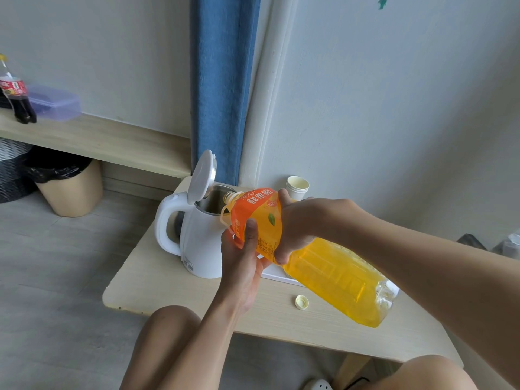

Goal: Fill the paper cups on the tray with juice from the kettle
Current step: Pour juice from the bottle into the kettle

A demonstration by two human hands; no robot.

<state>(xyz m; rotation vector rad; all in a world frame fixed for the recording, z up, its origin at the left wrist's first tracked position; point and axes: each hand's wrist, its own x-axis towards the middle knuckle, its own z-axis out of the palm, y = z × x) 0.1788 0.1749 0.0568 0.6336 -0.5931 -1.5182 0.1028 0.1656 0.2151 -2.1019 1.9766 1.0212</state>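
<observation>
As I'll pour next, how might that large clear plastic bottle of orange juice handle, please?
Probably heavy: the large clear plastic juice bottle looks mostly full, and left hand and right hand both grip it. Its clear plastic walls may flex.

Soft, even daylight; faint shadows, no glare; sharp centre, wide-angle bending at the edges

Orange label of the juice bottle point(332, 271) — white characters 鲜果橙, with a partly hidden "100" beside them; fine black print lower on the same label too small to read; red label of the cola bottle point(17, 91) and small sticker low on the kettle point(202, 249) — illegible.
</observation>
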